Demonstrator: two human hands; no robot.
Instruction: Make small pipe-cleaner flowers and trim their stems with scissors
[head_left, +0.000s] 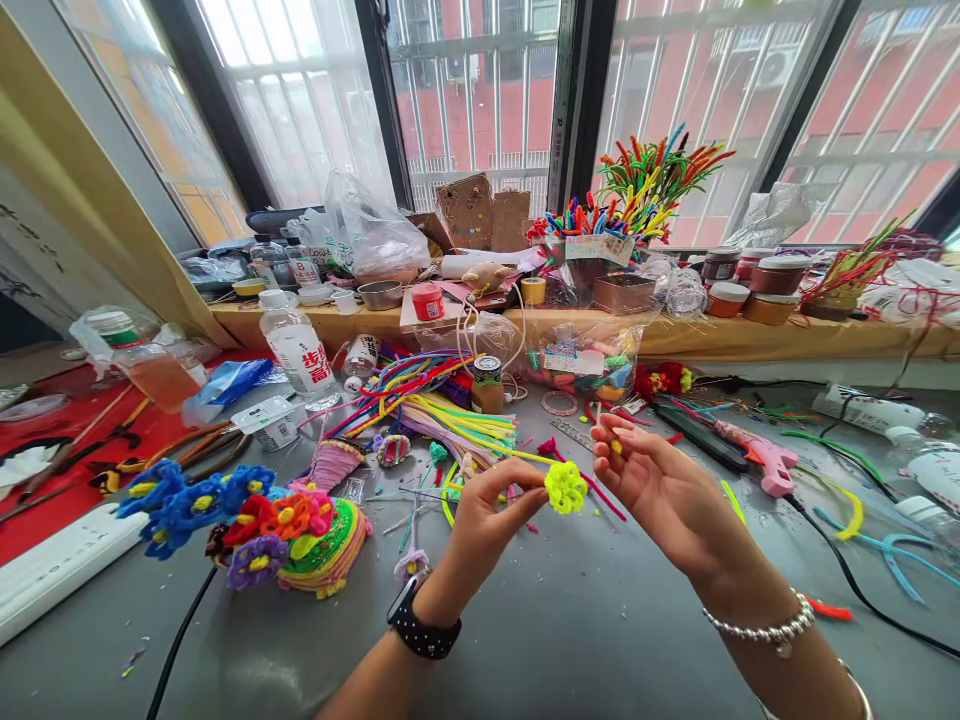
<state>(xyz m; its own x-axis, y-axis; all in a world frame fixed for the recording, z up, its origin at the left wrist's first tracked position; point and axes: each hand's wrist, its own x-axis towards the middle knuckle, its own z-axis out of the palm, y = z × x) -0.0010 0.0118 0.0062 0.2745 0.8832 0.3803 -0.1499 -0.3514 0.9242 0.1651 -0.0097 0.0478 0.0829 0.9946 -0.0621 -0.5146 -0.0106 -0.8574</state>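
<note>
Just below and right of centre, a left hand (480,520) pinched the edge of a neon-yellow flower (565,488) between thumb and forefinger, lifted above a grey table (600,640). Right of it, a right hand (667,495), palm partly turned to the viewer, had its fingers curled in and seemed to pinch a small yellow piece (616,447); the fingers hid most of it.

The flower looked fuzzy and looped, probably very light, soft and springy rather than slippery; hard squeezing would likely flatten its petals, so its outer edge seemed the best place to hold. The small piece looked easy to drop.

Just behind the hands, at centre, lay a loose bundle of fuzzy stems (457,425) and a dark pink stem (604,495), which crowded the space beyond the fingertips. At the lower left sat a cluster of fuzzy flowers (214,500), near enough to be brushed by the left arm. At right lay a pink glue gun (761,460), its black cord (847,570) trailing past the right wrist, a likely snag. A clear bottle (296,345) stood left of centre, and jars (772,290) lined the windowsill (375,325) at upper right.
</note>
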